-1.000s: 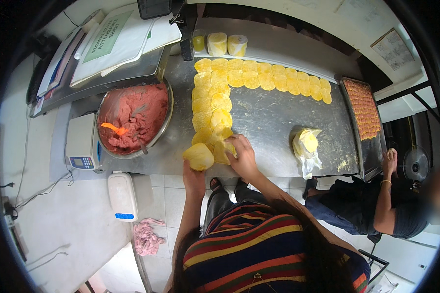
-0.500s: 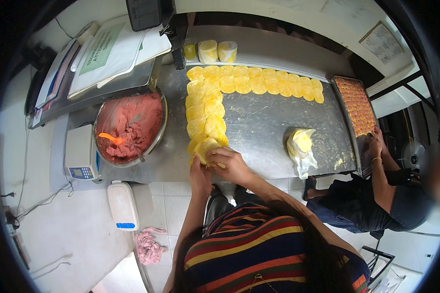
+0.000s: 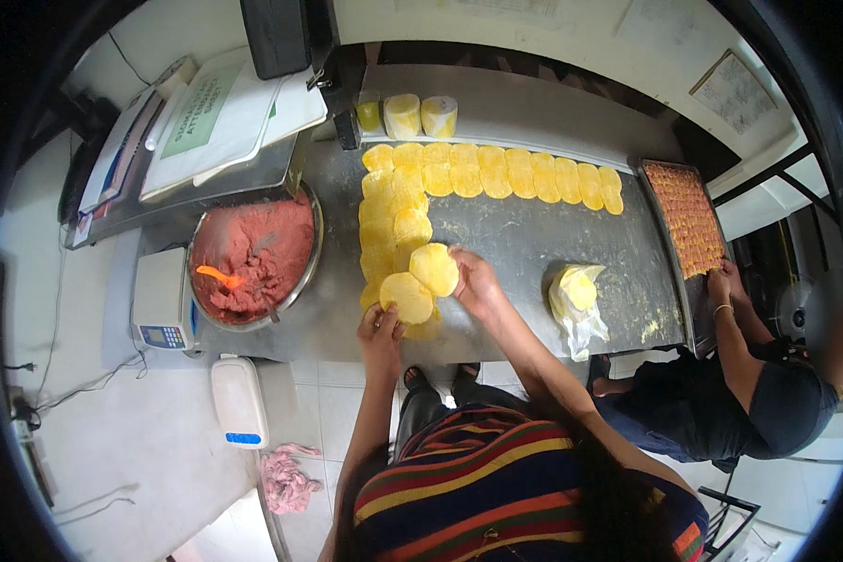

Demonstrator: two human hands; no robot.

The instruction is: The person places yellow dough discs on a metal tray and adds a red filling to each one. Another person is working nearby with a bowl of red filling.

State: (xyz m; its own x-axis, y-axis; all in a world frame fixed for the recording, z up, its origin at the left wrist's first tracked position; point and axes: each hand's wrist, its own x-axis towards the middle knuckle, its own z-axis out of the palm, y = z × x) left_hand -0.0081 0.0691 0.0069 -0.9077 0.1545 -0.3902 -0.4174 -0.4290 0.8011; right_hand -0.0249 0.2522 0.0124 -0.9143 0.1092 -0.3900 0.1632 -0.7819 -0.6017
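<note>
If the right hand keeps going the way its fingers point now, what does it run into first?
The right hand points up-left, pinching a yellow disc. Straight beyond lies the column of yellow discs on the steel table; probably it meets those first, though height is unclear.

We stand in a food-preparation workshop.
Our steel table (image 3: 534, 244) carries yellow dough discs (image 3: 496, 173), a filling bowl (image 3: 253, 258), a scale (image 3: 162, 300) and a filled tray (image 3: 688, 217).

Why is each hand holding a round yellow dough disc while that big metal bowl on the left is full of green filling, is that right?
Not quite. The head view shows the filling in the metal bowl is reddish-pink, not green. The rest holds: the left hand holds one round yellow disc, and the right hand holds another disc.
</note>
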